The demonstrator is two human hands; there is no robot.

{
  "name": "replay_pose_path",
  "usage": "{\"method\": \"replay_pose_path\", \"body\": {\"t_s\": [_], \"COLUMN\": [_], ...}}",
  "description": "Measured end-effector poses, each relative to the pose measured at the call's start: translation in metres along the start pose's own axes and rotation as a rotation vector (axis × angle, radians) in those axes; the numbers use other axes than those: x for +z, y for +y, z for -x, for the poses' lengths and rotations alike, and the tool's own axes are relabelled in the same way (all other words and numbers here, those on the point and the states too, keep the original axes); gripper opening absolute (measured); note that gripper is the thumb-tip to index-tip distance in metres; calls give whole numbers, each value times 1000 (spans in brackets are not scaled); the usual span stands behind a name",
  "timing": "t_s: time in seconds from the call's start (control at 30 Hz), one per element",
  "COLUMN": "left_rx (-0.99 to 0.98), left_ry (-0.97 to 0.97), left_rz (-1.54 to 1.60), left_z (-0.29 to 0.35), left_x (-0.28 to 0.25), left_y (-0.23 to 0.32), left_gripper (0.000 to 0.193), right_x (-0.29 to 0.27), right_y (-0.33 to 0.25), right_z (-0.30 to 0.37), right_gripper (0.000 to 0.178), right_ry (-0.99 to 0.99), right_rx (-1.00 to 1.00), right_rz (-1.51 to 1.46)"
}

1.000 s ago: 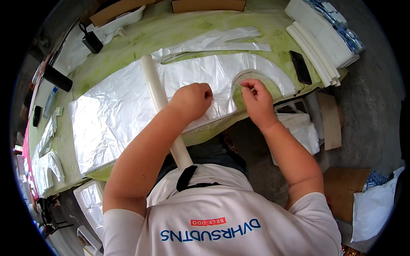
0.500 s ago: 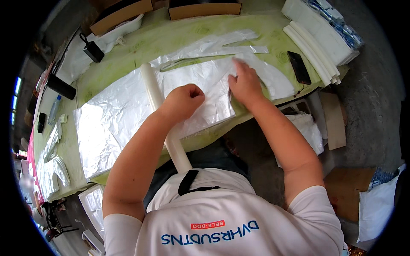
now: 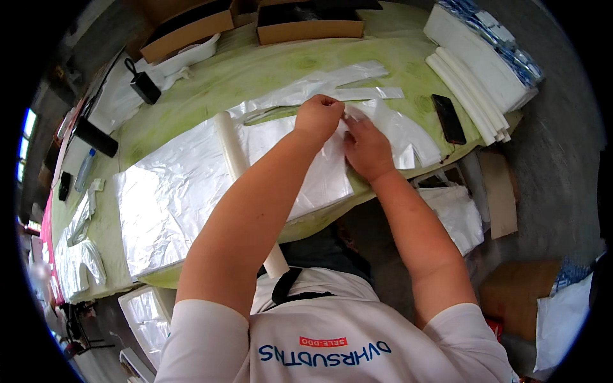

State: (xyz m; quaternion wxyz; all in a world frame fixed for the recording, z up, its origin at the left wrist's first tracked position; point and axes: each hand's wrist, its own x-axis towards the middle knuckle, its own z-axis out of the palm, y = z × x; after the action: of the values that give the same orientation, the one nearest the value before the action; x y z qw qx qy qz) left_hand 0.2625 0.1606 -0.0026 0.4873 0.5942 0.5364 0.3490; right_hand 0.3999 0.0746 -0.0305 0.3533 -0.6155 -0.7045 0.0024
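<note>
Flat white plastic bags with cut-out handle strips lie stacked across the green-covered table. Toward the far right of the stack, my left hand has its fingers pinched together at the base of the handle strips; what is between them is hidden. Close beside it, my right hand rests on the plastic near the right edge of the stack, fingers stretched out and slightly blurred. A cream-coloured roll lies across the bags, its middle covered by my left forearm, and its near end reaches my waist.
Several pale rolls lie by a white box at the far right, near a black phone. Cardboard boxes stand along the back. To the left are a black speaker and a plastic bottle.
My left hand has moved right and away from me, from beside the roll to next to my right hand. My right hand has shifted slightly while staying at the bags' right side.
</note>
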Motion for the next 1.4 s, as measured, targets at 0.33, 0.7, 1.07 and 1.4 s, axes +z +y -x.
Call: {"method": "replay_pose_path", "body": {"t_s": [0.33, 0.7, 1.07, 1.4], "left_rx": [153, -290, 409, 417], "left_ry": [315, 655, 304, 307], "left_rz": [720, -243, -709, -690], "left_z": [109, 174, 195, 200], "left_x": [-187, -351, -206, -210], "left_y": [7, -125, -96, -96], "left_gripper": [15, 35, 40, 38], "right_x": [17, 13, 1, 23], "right_y": [42, 35, -11, -195], "right_z": [-5, -10, 14, 93], "right_gripper": [49, 39, 35, 35], "right_ry": [300, 239, 335, -309], "right_rx": [181, 264, -201, -521], "right_rz": [-70, -77, -77, -647]}}
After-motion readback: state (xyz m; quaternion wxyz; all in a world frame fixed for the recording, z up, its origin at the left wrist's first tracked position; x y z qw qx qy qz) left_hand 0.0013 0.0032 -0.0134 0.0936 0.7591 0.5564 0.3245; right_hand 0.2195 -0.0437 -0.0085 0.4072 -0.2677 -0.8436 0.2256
